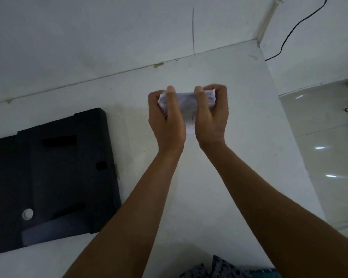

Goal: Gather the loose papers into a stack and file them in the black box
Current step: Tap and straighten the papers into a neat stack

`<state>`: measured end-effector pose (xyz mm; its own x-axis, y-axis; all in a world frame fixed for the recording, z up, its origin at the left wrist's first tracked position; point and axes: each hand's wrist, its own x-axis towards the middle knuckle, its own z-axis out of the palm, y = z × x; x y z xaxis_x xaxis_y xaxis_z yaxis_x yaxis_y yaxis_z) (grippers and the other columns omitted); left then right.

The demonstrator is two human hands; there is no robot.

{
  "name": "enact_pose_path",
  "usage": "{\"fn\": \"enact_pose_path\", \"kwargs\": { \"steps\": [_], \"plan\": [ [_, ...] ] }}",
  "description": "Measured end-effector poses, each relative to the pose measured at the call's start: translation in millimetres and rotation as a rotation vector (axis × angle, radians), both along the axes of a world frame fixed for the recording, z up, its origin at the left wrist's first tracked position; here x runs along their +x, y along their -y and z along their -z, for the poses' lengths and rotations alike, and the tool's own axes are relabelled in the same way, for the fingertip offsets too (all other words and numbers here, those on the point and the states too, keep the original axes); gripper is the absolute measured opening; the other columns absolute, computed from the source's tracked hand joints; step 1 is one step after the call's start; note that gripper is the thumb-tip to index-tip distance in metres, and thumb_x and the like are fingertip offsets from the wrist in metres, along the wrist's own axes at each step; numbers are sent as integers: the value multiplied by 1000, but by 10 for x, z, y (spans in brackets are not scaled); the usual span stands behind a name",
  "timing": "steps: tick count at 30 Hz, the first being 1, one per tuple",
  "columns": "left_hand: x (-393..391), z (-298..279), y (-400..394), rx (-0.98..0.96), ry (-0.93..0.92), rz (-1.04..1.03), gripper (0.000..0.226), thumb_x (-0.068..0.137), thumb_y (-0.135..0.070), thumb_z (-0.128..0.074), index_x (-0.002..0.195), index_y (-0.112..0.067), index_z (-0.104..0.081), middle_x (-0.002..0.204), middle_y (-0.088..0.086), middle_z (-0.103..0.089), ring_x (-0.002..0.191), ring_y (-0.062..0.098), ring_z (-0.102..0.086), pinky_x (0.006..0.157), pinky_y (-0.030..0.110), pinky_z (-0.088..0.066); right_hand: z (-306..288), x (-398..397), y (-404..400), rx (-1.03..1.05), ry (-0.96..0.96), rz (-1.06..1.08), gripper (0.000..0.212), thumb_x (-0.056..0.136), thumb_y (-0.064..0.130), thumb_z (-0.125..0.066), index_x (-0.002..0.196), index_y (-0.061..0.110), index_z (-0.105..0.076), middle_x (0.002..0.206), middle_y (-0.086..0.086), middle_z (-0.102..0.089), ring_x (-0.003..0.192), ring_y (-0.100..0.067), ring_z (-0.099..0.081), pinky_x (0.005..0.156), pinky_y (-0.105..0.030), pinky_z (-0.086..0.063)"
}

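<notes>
your left hand [166, 115] and right hand [212, 115] have their fingers [217, 91] closed on the white paper stack [186, 102], held upright over the white tabletop [229, 177]. tap its lower edge square, then carry it left to the flat black file box [48, 173].

I see bare worktop [219, 177] all around and beneath both raised hands. The black box [48, 177] lies flat, filling the worktop's left side. The wall [109, 37] closes off the far edge; the right edge drops to the floor [319, 127].
</notes>
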<state>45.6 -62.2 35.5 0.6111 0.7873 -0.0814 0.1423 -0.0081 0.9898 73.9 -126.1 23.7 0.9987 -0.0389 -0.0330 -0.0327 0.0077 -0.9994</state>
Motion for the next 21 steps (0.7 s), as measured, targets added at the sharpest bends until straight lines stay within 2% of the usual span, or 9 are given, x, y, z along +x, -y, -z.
{"fn": "enact_pose_path", "kwargs": {
  "steps": [3,5,8,9,11,14,17,19,21],
  "plan": [
    [-34,47,2,-3,11,29,19,103,-31,-49,92,-16,-53,81,-8,-60,73,3,-63,68,21,-55,-3,-24,22,3,13,-49,24,99,35,-55,97,12,-50,81,12,-58,72,-1,-60,64,-21,-51],
    [-26,51,-19,-23,11,47,28,102,-40,-46,95,-13,-52,83,-4,-60,76,5,-64,67,21,-54,-46,-27,69,-1,62,-122,34,96,40,-52,106,8,-49,91,9,-57,78,0,-60,66,-21,-50],
    [-75,90,-123,-44,88,164,57,95,-62,-40,107,-8,-51,101,13,-61,94,23,-65,77,31,-57,43,-101,255,-60,104,-227,56,94,40,-51,134,2,-42,116,2,-58,104,-10,-62,82,-27,-54],
    [-140,110,-158,-32,133,207,67,94,-68,-38,114,-5,-51,107,17,-60,99,24,-64,81,32,-56,94,-130,328,-100,116,-246,62,94,40,-51,140,1,-38,122,-2,-57,111,-13,-61,89,-28,-53],
    [-298,135,-202,34,159,288,83,91,-74,-35,129,-1,-46,118,9,-59,109,9,-60,89,21,-50,169,-167,450,-170,127,-276,69,93,42,-52,146,1,-34,129,-6,-57,119,-16,-58,98,-28,-49],
    [-510,284,-232,207,55,447,93,89,-73,-44,146,-1,-31,138,-13,-45,124,-5,-50,101,13,-41,262,-188,519,-256,136,-330,72,93,47,-54,147,4,-34,137,-6,-54,124,-14,-55,103,-28,-48],
    [-538,392,-233,332,-81,518,89,84,-62,-65,148,-13,-29,141,-12,-44,124,-7,-48,105,8,-36,317,-195,479,-347,176,-312,62,94,48,-55,139,7,-46,132,-3,-58,120,-9,-57,100,-29,-50],
    [-487,386,-234,340,-100,470,68,87,-38,-74,142,-17,-40,135,-7,-53,119,-3,-54,100,8,-40,327,-186,459,-330,181,-275,44,97,41,-55,125,7,-54,117,0,-64,108,-9,-62,91,-35,-53],
    [-428,323,-265,337,-95,414,42,93,-29,-68,131,-18,-54,123,-9,-62,112,0,-60,95,13,-46,333,-159,483,-322,162,-269,33,98,36,-57,117,9,-56,110,1,-66,102,-11,-64,85,-38,-54]
  ]
}}
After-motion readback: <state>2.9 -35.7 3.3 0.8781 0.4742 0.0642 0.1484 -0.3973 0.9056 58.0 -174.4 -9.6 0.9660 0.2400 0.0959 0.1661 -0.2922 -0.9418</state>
